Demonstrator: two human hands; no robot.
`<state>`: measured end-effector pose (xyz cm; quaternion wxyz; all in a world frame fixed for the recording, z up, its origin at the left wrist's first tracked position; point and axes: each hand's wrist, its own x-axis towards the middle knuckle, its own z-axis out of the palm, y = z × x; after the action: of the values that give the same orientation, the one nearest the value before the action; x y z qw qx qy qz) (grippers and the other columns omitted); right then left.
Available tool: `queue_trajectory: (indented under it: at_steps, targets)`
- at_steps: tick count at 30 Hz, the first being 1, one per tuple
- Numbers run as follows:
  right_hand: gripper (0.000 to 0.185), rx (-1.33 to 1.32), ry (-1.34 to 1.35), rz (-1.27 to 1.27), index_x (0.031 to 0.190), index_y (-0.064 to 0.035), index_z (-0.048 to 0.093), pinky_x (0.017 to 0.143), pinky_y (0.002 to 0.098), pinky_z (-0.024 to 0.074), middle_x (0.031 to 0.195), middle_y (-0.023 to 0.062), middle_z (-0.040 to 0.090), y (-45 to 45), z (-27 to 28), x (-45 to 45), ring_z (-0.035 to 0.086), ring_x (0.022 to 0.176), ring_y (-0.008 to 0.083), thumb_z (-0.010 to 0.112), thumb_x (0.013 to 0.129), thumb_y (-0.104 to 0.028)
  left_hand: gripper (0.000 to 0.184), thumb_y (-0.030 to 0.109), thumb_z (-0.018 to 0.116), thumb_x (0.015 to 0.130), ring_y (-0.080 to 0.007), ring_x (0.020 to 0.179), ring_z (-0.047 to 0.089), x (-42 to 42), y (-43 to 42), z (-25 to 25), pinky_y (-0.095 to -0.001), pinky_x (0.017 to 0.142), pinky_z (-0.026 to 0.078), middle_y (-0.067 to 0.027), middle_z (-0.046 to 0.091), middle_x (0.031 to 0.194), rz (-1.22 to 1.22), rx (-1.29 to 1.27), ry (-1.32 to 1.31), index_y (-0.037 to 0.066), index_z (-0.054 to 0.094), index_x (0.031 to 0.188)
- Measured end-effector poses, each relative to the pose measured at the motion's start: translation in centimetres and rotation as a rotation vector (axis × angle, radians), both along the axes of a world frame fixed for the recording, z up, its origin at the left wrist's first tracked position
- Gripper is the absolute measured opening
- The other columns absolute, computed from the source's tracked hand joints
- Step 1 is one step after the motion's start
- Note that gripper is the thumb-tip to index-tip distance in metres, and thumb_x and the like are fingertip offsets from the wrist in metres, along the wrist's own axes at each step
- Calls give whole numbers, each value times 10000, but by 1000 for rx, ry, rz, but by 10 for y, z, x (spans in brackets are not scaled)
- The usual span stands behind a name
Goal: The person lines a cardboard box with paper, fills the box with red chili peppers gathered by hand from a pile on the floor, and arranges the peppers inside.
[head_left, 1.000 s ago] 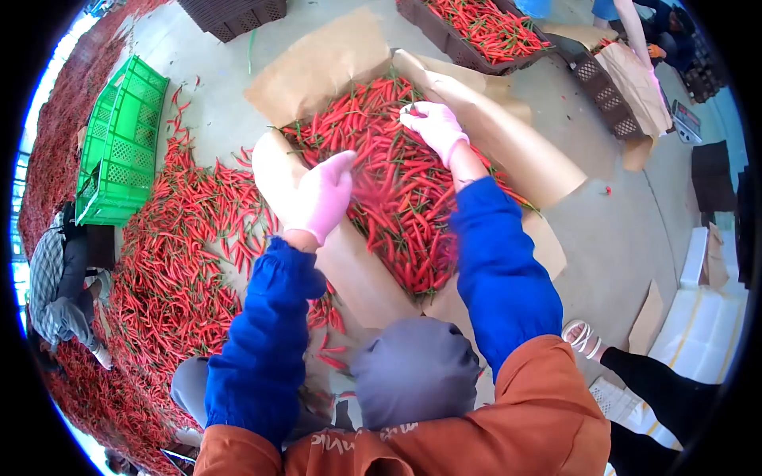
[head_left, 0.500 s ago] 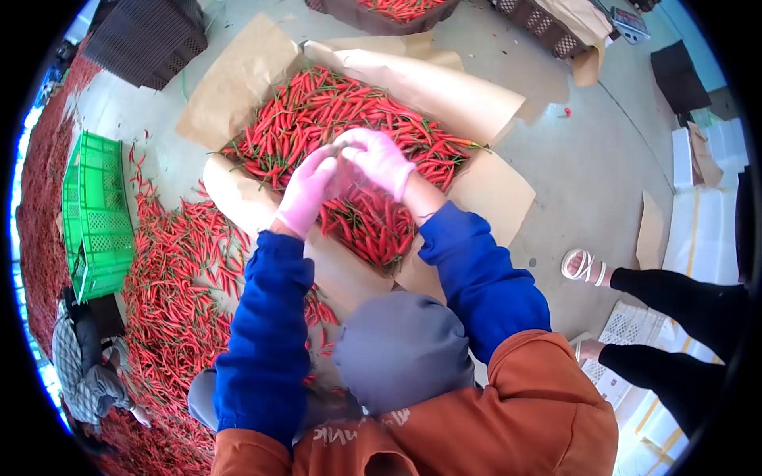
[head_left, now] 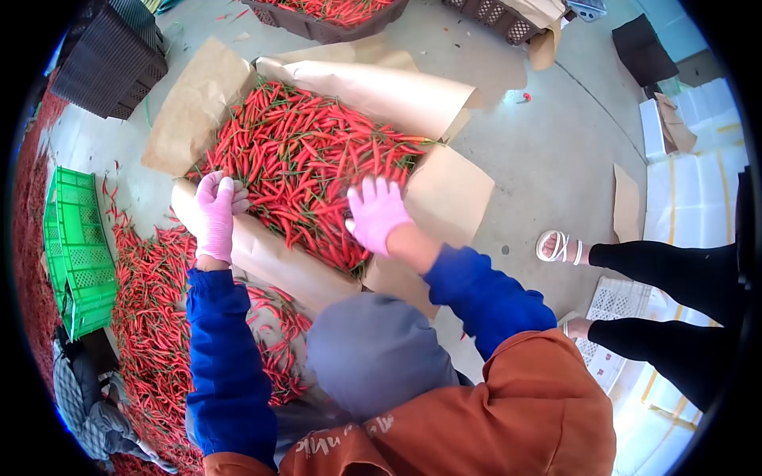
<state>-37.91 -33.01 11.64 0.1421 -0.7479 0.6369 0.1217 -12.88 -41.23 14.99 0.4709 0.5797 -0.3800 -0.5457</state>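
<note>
Red chili peppers (head_left: 309, 151) with green stems fill a crate or box lined with brown paper (head_left: 278, 258); the container's walls are hidden. At the near left edge of the pile is my left hand (head_left: 214, 210) in a pink glove. Its fingers are curled toward the thumb, and whatever they pinch is too small to make out. My right hand (head_left: 379, 216), gloved the same way, lies palm down over the peppers on the near right side with fingers spread.
Loose chilies (head_left: 159, 309) cover the floor at left, beside a green plastic crate (head_left: 79, 246). Stacked dark crates (head_left: 115, 59) stand at upper left, and another pepper-filled crate (head_left: 333, 28) is at the top. A person's sandaled foot (head_left: 559, 247) is at right; another person (head_left: 87, 397) bends at lower left.
My hands were together above the middle of the peppers. They have parted: the left moved to the pile's left edge, the right came down onto the peppers with fingers spread. The view shifted slightly.
</note>
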Motion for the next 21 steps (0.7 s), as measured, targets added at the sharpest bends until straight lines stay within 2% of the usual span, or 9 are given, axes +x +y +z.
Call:
queue_trajectory:
  at_steps: [3, 4, 5, 6, 11, 14, 16, 20, 21]
  targets:
    - [421, -36, -196, 105, 1191, -74, 549, 972, 465, 393, 1227, 172, 531, -4, 29, -35, 502, 1146, 333, 491, 865, -335, 69, 81, 484, 956, -85, 593, 409, 5, 7, 10, -208, 501, 373, -33, 485, 762, -70, -3, 6, 44, 462, 1010]
    - [230, -215, -238, 6, 962, -95, 620, 842, 411, 452, 1000, 98, 605, -16, 24, -60, 577, 982, 263, 541, 818, -256, 104, 84, 494, 950, -105, 620, 461, 7, 10, 13, -226, 529, 418, -47, 511, 785, -85, 15, 0, 32, 463, 1034]
    - [129, -242, 19, -105, 859, -118, 635, 765, 379, 472, 892, 81, 626, -31, 47, -73, 605, 909, 250, 558, 778, -183, 140, 86, 504, 944, -124, 647, 513, 11, 13, 15, -244, 556, 463, -61, 538, 807, -101, 36, -7, 19, 464, 1059]
    - [85, -563, 101, -89, 788, -121, 639, 714, 380, 479, 830, 82, 627, -43, 16, -97, 617, 846, 238, 561, 759, -140, 175, 88, 515, 937, -144, 673, 565, 14, 15, 16, -262, 583, 508, -75, 564, 829, -116, 52, -13, 7, 466, 1084]
    - [172, 8, 484, 303, 858, -127, 731, 690, 353, 526, 886, 82, 705, -87, 31, -94, 682, 861, 237, 654, 707, -97, 171, 99, 506, 917, -168, 707, 571, -20, 36, 23, -328, 684, 557, -56, 519, 818, -195, 94, 143, 20, 468, 1064]
    - [167, -144, 361, 114, 843, -114, 730, 681, 365, 530, 865, 85, 702, -91, 56, -88, 681, 849, 245, 661, 694, -82, 141, 117, 519, 904, -130, 682, 540, -31, 54, 24, -340, 686, 554, -14, 477, 771, -221, 124, 257, 56, 478, 1025]
    - [141, -73, 188, 11, 852, -103, 700, 727, 394, 525, 862, 117, 689, -80, 85, -83, 664, 825, 286, 610, 769, -173, 133, 157, 532, 920, -100, 665, 527, -38, 62, 15, -325, 650, 541, 7, 474, 753, -271, 117, 270, 59, 485, 996]
    - [279, -67, -507, -129, 904, -78, 635, 757, 439, 498, 852, 182, 652, -49, 73, -50, 639, 832, 339, 547, 835, -332, 248, 247, 515, 959, -215, 849, 605, -74, 73, 1, -408, 759, 539, -67, 563, 909, -207, 215, 476, 41, 518, 1096]
    - [284, -58, -534, -146, 907, -77, 629, 771, 447, 497, 862, 172, 657, -39, 69, -20, 637, 829, 349, 547, 839, -340, 298, 249, 507, 966, -265, 932, 596, -77, 73, -13, -449, 810, 533, -102, 578, 997, -191, 201, 530, 43, 509, 1181]
